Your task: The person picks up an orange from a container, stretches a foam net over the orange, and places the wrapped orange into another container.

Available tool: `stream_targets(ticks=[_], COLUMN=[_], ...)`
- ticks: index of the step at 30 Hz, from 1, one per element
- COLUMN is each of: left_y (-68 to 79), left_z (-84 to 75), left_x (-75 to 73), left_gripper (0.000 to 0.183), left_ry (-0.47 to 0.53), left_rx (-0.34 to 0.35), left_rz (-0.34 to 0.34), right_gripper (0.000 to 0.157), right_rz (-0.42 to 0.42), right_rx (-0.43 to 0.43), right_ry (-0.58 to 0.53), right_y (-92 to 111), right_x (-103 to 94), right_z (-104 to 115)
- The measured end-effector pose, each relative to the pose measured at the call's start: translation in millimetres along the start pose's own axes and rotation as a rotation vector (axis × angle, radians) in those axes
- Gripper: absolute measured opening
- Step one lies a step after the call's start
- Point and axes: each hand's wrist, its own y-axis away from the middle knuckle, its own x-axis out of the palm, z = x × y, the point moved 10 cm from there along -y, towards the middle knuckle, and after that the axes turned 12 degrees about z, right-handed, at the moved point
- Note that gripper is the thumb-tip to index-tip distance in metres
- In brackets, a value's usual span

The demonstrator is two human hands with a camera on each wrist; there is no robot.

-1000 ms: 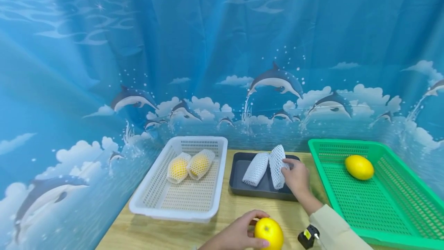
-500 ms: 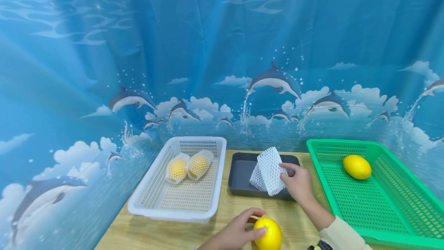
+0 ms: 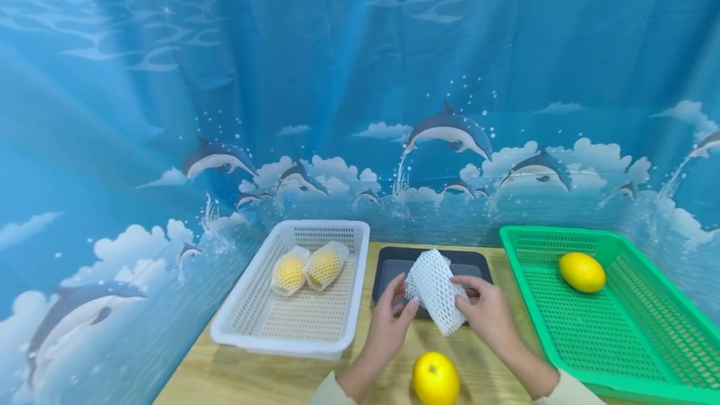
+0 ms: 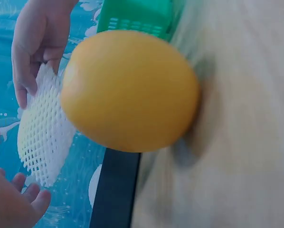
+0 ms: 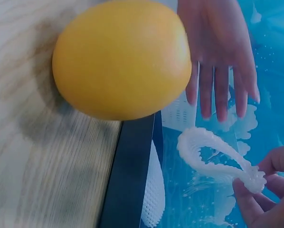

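Closest to me, a yellow fruit (image 3: 435, 379) sits on the desk (image 3: 270, 374). Beyond it the right hand (image 3: 489, 311) pinches a white foam net (image 3: 439, 292) by its edge above the dark tray (image 3: 388, 267); the left hand (image 3: 388, 320) is just beside the net, fingers spread. Another net (image 5: 154, 190) (the right wrist view catches it) lies in the tray. The white basket (image 3: 222, 330) holds two netted fruits (image 3: 325, 267), the green basket (image 3: 619, 386) one bare fruit (image 3: 582, 272). A dolphin curtain (image 3: 337, 80) hangs behind.
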Motion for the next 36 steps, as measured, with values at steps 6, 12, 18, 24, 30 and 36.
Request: stream_targets(ticks=[6, 12, 18, 24, 30, 36], left_y=[-19.4, -20.4, -19.9, -16.3, -9.9, -5.2], left_z=[-1.3, 4.5, 10.2, 22.2, 32.0, 30.9], left_x=[-8.9, -15.1, -12.8, -3.9, 5.5, 15.5], left_gripper=[0.049, 0.031, 0.021, 0.027, 0.033, 0.032], left_ry=[0.007, 0.018, 0.183, 0.446, 0.734, 0.859], left_rx=[0.015, -0.009, -0.062, -0.181, -0.236, -0.271], left_rz=[-0.097, -0.134, -0.083, -0.007, 0.039, 0.081], right_gripper=[0.028, 0.028, 0.026, 0.031, 0.059, 0.055], right_rz=[0.070, 0.092, 0.127, 0.147, 0.192, 0.249], right_rx=[0.010, -0.005, -0.012, 0.048, 0.127, 0.224], right_ry=[-0.025, -0.058, -0.155, -0.377, -0.674, -0.823], right_y=[4.7, 7.4, 7.4, 5.2, -0.8, -2.0], right_x=[6.5, 10.5, 11.2, 7.6, 10.1, 28.6], right_z=[10.2, 19.3, 21.2, 12.4, -7.4, -27.1])
